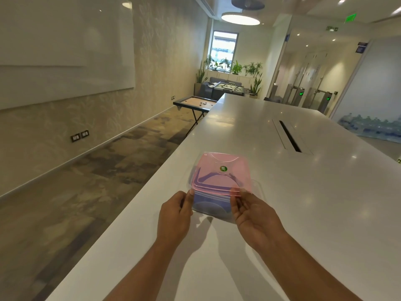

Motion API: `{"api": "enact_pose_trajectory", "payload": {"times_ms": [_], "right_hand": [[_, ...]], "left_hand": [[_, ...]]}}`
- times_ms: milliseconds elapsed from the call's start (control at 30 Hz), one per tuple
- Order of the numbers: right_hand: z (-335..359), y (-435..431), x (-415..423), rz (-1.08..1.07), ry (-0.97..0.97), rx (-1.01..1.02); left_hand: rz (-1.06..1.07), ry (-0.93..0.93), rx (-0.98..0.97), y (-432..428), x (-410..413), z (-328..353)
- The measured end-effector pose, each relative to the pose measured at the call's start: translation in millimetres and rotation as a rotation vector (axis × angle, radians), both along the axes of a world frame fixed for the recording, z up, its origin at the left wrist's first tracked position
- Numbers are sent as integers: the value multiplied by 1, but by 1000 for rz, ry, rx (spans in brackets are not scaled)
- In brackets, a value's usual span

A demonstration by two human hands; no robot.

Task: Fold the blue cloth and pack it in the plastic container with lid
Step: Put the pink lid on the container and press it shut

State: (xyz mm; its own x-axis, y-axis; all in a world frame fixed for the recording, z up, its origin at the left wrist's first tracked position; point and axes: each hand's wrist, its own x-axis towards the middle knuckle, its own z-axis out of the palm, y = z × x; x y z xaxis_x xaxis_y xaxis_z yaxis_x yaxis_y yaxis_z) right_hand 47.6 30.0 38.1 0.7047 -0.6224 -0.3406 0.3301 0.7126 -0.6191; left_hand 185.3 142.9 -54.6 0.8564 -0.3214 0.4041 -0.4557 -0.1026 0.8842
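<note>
A clear plastic container (213, 210) stands on the white table (303, 203) in front of me, with the blue cloth (211, 202) folded inside it. A translucent pink lid (221, 177) with a round green sticker sits over the container, its near edge raised above the rim. My left hand (173, 216) pinches the lid's near left corner. My right hand (253, 216) pinches the near right corner. Both hands lie against the container's front side.
The table's left edge runs close beside the container, with carpeted floor beyond. A long cable slot (289, 136) is set in the tabletop further back right. A small game board on a stand (195, 103) stands off the table's far left.
</note>
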Motion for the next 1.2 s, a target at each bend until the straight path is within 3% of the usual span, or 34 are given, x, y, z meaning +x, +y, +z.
{"api": "enact_pose_trajectory", "payload": {"times_ms": [133,467,900,1000,1067,1200], "right_hand": [[-2,-4,2,43,57,-75],[-5,-22,-8,165,519,-431],[3,-48,-7,309,974,-1216],[7,-57,-5,111,1114,-1452],[10,-60,2,-11,1112,-1589],[12,-57,35,-10,966,-1752]], "left_hand": [[2,-5,7,1,0,0],[-5,24,40,-1,0,-1],[-13,45,41,-3,2,0],[9,58,41,-2,2,1],[31,71,15,-1,2,3],[56,95,-26,0,2,7]]}}
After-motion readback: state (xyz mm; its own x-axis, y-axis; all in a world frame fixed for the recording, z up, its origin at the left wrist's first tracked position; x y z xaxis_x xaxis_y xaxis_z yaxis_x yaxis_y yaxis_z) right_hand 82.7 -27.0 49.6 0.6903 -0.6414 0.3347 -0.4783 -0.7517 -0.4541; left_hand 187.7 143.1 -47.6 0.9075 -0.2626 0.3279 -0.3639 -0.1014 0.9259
